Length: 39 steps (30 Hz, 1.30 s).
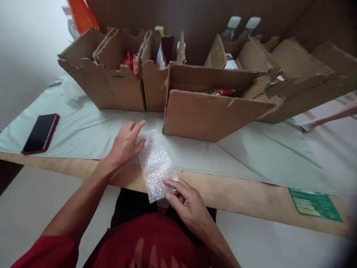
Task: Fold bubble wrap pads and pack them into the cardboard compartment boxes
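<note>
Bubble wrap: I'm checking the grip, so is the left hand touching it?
Touching. The head view shows the left hand lying flat with its fingers on the far end of the bubble wrap.

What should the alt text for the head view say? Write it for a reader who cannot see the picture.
A person's left hand and right hand press on a piece of bubble wrap at the edge of a wooden table. Behind it stand open cardboard boxes holding packaged goods, with a red-cased phone to the left.
</note>
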{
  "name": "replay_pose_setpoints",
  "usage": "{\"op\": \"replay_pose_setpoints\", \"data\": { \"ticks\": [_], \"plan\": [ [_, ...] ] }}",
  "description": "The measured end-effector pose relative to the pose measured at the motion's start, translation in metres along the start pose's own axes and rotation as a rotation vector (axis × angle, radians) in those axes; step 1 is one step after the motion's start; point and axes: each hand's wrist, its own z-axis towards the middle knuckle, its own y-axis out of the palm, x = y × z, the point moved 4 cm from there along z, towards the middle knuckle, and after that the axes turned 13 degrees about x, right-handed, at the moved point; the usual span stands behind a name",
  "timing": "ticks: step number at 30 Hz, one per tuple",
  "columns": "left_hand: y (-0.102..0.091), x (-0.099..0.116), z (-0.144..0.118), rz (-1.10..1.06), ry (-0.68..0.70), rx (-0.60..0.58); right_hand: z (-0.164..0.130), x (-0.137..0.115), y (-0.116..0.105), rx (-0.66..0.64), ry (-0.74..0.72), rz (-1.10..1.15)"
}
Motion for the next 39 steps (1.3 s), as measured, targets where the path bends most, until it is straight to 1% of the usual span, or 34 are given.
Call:
{"op": "replay_pose_setpoints", "data": {
  "ticks": [1,3,4,6,7,8,10,12,14,17,20,22,24,25,27,29,30,32,34,36,39],
  "plan": [
    [-0.006,0.007,-0.009,-0.065,0.049,0.017,0.001,0.002,0.000,0.002,0.041,0.025],
    [-0.019,0.025,-0.036,-0.227,0.179,0.010,0.001,0.007,0.000,-0.005,0.162,0.125],
    [-0.021,0.033,-0.053,-0.295,0.244,-0.070,0.001,0.011,0.001,-0.016,0.230,0.192],
    [-0.021,0.043,-0.087,-0.319,0.340,-0.174,-0.001,0.015,0.006,-0.044,0.338,0.329],
    [-0.019,0.046,-0.100,-0.309,0.358,-0.173,-0.001,0.016,0.008,-0.060,0.364,0.385],
    [-0.016,0.046,-0.110,-0.303,0.361,-0.128,-0.001,0.017,0.011,-0.082,0.373,0.426],
    [-0.009,0.044,-0.119,-0.304,0.328,-0.008,0.001,0.016,0.013,-0.127,0.344,0.475],
    [-0.001,0.039,-0.119,-0.339,0.249,0.070,0.004,0.017,0.013,-0.155,0.293,0.485],
    [0.007,0.032,-0.118,-0.363,0.148,0.074,0.008,0.021,0.011,-0.163,0.252,0.494],
    [0.015,0.018,-0.120,-0.313,-0.003,0.043,0.013,0.033,0.010,-0.162,0.191,0.558],
    [0.020,0.009,-0.125,-0.231,-0.090,0.027,0.014,0.045,0.011,-0.145,0.127,0.580],
    [0.021,0.009,-0.125,-0.173,-0.130,0.028,0.012,0.046,0.010,-0.114,0.067,0.504],
    [0.018,0.012,-0.122,-0.131,-0.167,0.063,0.010,0.038,0.004,-0.040,-0.066,0.312],
    [0.016,0.015,-0.119,-0.122,-0.184,0.088,0.010,0.029,0.000,0.002,-0.169,0.185],
    [0.011,0.020,-0.112,-0.128,-0.194,0.137,0.014,0.008,-0.006,0.055,-0.421,-0.059],
    [0.011,0.023,-0.105,-0.178,-0.162,0.142,0.022,-0.010,-0.004,0.045,-0.641,-0.244],
    [0.011,0.023,-0.102,-0.203,-0.144,0.138,0.027,-0.014,0.000,0.021,-0.714,-0.325],
    [0.013,0.024,-0.097,-0.226,-0.095,0.138,0.037,-0.017,0.011,-0.024,-0.787,-0.489],
    [0.014,0.024,-0.094,-0.205,-0.066,0.142,0.043,-0.016,0.021,-0.036,-0.809,-0.615],
    [0.011,0.023,-0.093,-0.153,-0.053,0.159,0.046,-0.016,0.028,-0.009,-0.828,-0.674],
    [-0.001,0.022,-0.099,-0.101,-0.026,0.208,0.048,-0.018,0.031,0.058,-0.860,-0.688]
  ]
}}
